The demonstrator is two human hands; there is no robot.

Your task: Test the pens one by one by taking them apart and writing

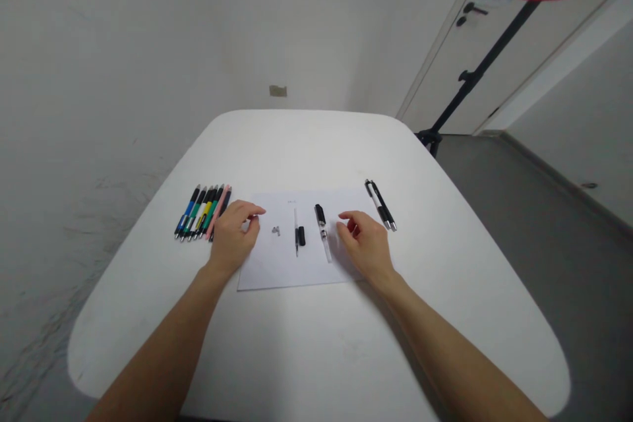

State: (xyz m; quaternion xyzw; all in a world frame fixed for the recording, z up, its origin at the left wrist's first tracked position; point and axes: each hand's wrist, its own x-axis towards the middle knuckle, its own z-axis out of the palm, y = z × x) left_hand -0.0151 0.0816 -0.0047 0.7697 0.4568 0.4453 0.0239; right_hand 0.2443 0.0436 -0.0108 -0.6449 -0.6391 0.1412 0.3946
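Apparently spread for visibility: black-and-clear plastic pen parts on white paper.
Left hand, right hand over side edges; fingers apart, empty.

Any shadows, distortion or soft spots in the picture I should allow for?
Head view: soft shadow beside the right hand and along its forearm; head view: wide-angle stretch, the door slanting; head view: tiny pale pieces on the paper too soft to make out.

Across the middle of the frame, a sheet is laid on the desk, flanked by a pen row at left and a pen pair at right. On it, left to right, small pieces, a refill, a cap and a pen body are placed.
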